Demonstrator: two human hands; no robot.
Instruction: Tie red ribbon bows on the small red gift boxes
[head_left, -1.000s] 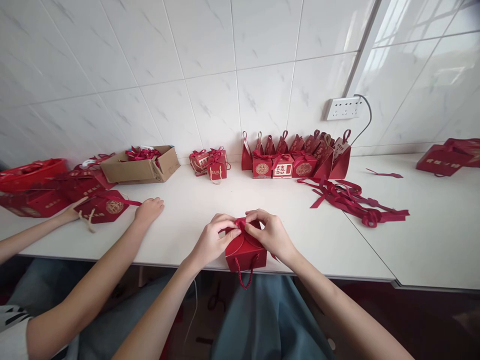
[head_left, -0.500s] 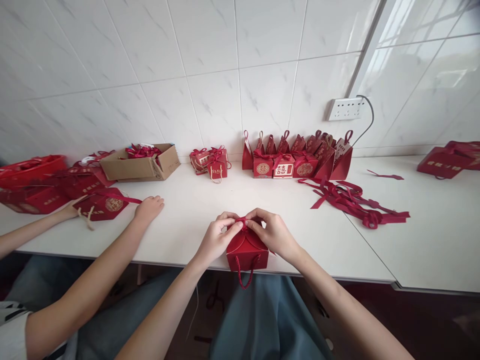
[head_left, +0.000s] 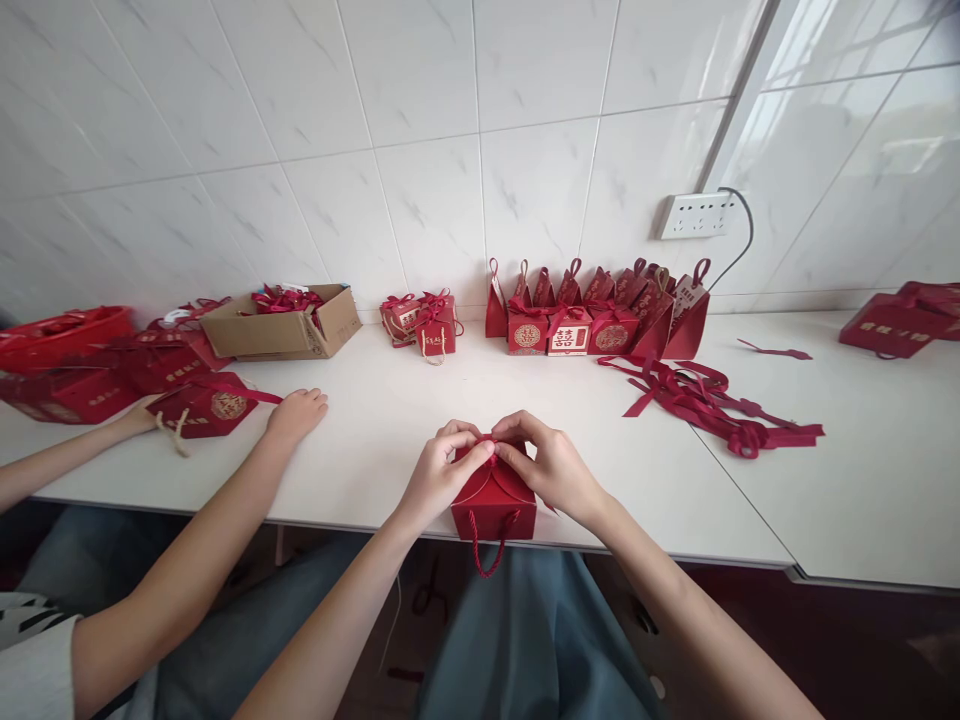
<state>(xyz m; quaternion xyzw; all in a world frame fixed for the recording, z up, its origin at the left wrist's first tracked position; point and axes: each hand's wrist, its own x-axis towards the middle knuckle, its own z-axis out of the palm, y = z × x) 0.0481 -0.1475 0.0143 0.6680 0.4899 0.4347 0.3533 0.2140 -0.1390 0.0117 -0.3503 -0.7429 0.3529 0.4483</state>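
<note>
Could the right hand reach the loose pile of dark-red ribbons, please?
Probably yes: nothing visible stands between the right hand and the ribbon pile, though it's busy atop the red cardboard box.

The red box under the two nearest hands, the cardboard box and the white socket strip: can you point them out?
Red box (head_left: pixel 493 492): head view, on its folded top.
Cardboard box (head_left: pixel 266 336): head view, on its near wall.
White socket strip (head_left: pixel 696 216): head view, on its front face.
</note>
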